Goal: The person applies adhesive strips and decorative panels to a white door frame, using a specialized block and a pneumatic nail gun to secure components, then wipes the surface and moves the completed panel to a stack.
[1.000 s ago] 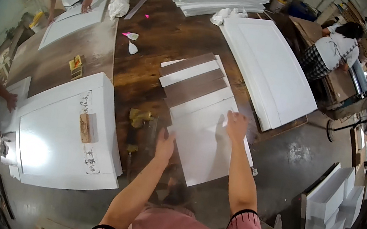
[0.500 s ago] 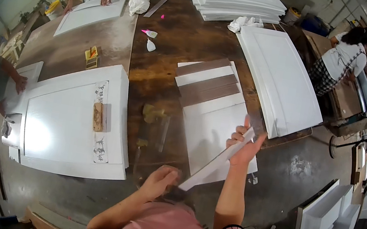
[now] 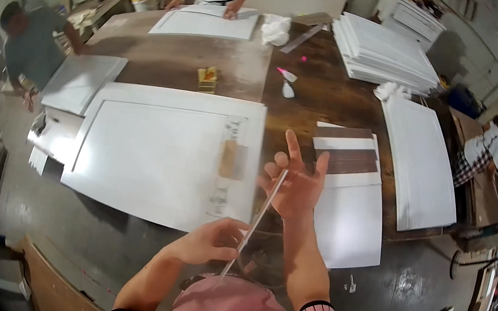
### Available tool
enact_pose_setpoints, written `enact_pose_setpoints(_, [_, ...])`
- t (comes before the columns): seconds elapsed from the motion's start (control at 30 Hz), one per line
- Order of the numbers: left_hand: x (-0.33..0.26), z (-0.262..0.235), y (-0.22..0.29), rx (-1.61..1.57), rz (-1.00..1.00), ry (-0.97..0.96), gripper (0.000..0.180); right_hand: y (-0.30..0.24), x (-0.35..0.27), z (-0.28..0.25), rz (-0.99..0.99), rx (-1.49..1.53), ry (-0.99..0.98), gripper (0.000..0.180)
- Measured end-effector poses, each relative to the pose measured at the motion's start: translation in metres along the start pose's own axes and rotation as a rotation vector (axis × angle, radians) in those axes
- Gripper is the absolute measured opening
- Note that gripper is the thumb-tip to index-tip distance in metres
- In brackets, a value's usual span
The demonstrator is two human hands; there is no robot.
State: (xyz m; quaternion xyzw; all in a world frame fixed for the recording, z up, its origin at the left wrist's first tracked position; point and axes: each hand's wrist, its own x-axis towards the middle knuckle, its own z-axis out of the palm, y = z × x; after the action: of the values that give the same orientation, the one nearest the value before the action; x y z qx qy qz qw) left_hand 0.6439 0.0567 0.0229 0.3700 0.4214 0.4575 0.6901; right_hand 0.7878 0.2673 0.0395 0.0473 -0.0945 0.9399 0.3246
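At the lower centre of the frame, a thin white piece (image 3: 259,218), seen nearly edge-on, slants in the air. The right hand (image 3: 295,193) grips its upper end with curled fingers, index finger and thumb spread; the left hand (image 3: 205,242) curves beside its lower end, contact unclear. Handling looks partway: the piece is lifted, not yet set down. Right of centre, white and brown boards (image 3: 349,215) lie stacked, seemingly yet to be handled. Left of centre lies a large white panel (image 3: 145,145), a wooden block (image 3: 228,157) on top.
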Motion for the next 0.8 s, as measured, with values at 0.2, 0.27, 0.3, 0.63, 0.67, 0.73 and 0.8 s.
enact_pose_setpoints(0.2, [-0.063, -0.025, 0.022, -0.016, -0.027, 0.126, 0.058, 0.061, 0.037, -0.002, -0.067, -0.276, 0.009, 0.091])
enact_pose_setpoints(0.27, [-0.078, -0.036, 0.017, -0.020, 0.027, 0.138, 0.057, 0.074, 0.048, -0.015, -0.163, -0.455, 0.082, 0.091])
enact_pose_setpoints(0.3, [-0.084, -0.040, 0.015, -0.022, 0.054, 0.141, 0.057, 0.075, 0.046, -0.019, -0.173, -0.461, 0.250, 0.081])
enact_pose_setpoints(0.63, [-0.028, -0.098, 0.058, 0.937, -0.030, 0.816, 0.065, 0.110, 0.054, -0.049, -0.440, -2.453, 0.295, 0.064])
enact_pose_setpoints(0.67, [-0.021, -0.099, 0.058, 0.959, -0.043, 0.835, 0.065, 0.111, 0.054, -0.051, -0.490, -2.477, 0.301, 0.065])
enact_pose_setpoints(0.73, [-0.009, -0.098, 0.059, 1.001, -0.073, 0.875, 0.063, 0.111, 0.053, -0.054, -0.495, -2.468, 0.327, 0.067])
enact_pose_setpoints(0.8, [0.000, -0.102, 0.053, 1.059, -0.066, 0.902, 0.064, 0.109, 0.053, -0.058, -0.474, -2.436, 0.328, 0.070])
